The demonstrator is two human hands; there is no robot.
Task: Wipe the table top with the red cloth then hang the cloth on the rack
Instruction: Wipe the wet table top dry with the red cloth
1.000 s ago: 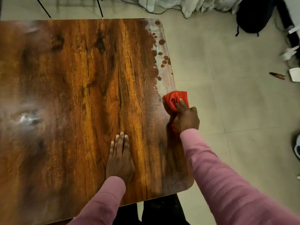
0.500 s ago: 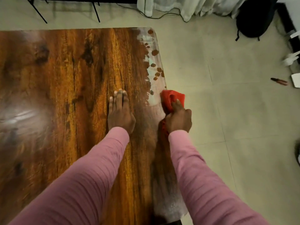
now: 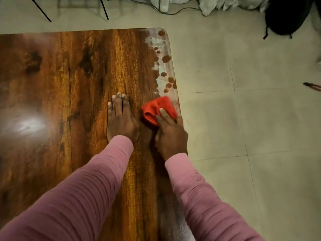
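A glossy brown wooden table top (image 3: 69, 84) fills the left of the view. Along its right edge runs a pale dusty strip with brown spots (image 3: 165, 66). The bunched red cloth (image 3: 159, 108) lies on the table at that edge, just below the strip. My right hand (image 3: 171, 134) presses on the cloth, fingers over its near side. My left hand (image 3: 120, 119) rests flat on the wood just left of the cloth, fingers together. No rack can be made out with certainty.
Pale floor tiles (image 3: 243, 136) lie right of the table. A black bag (image 3: 286, 16) and white fabric (image 3: 217, 4) sit at the top right, thin black legs (image 3: 104, 7) at the top left. A small dark tool (image 3: 312, 86) lies on the floor.
My left hand slid forward along the table to beside the cloth. My right hand and cloth shifted slightly inward from the table's right edge, and the view moved forward.
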